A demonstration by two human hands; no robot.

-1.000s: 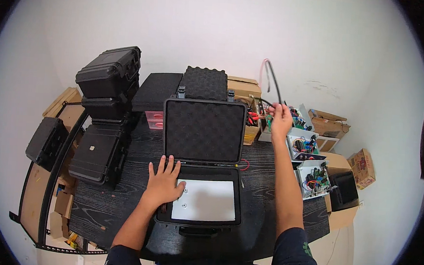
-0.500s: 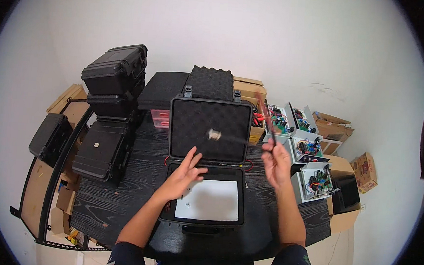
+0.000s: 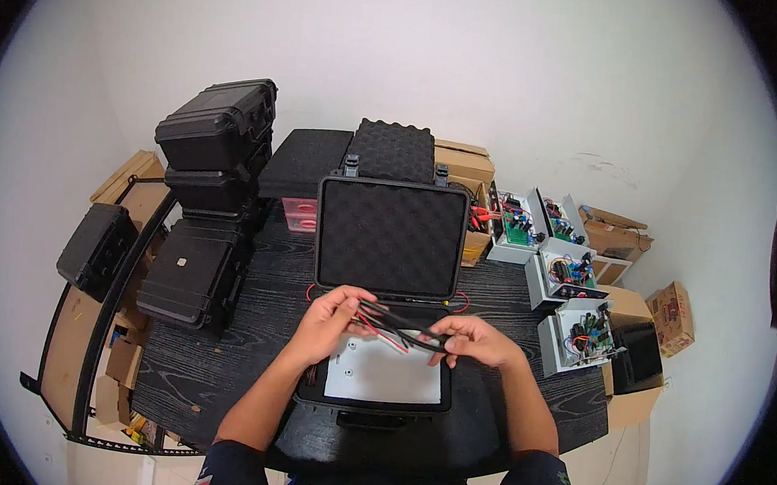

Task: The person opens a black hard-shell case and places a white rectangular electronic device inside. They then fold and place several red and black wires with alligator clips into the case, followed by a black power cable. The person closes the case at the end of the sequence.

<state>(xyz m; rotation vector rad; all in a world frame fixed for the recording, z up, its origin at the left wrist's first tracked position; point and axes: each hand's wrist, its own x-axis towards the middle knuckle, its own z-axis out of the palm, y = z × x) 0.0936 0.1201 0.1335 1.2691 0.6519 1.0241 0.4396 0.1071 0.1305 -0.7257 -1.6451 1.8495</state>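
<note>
A bundle of black cable (image 3: 399,321) with red wire in it stretches between my two hands. Its left end is pinched in my left hand (image 3: 330,326), and the other end is gripped by my right hand (image 3: 474,341). A short red wire end sticks out below the black strands. Underneath lies a white panel (image 3: 389,376), set in the base of an open black hard case (image 3: 311,405). Dark egg-crate foam (image 3: 391,238) lines the raised lid behind my hands. My hands and the cable hide the panel's back edge.
Black hard cases (image 3: 193,271) are stacked at the left, beside a metal-framed rack (image 3: 96,376). Several white housings with exposed circuit boards (image 3: 570,334) stand at the right. Cardboard boxes (image 3: 473,163) and red clips (image 3: 482,217) are behind the lid.
My right hand has come down and left from the right side, bringing the cable over the case. My left hand has closed on the cable. The pale blurred thing before the lid is gone.
</note>
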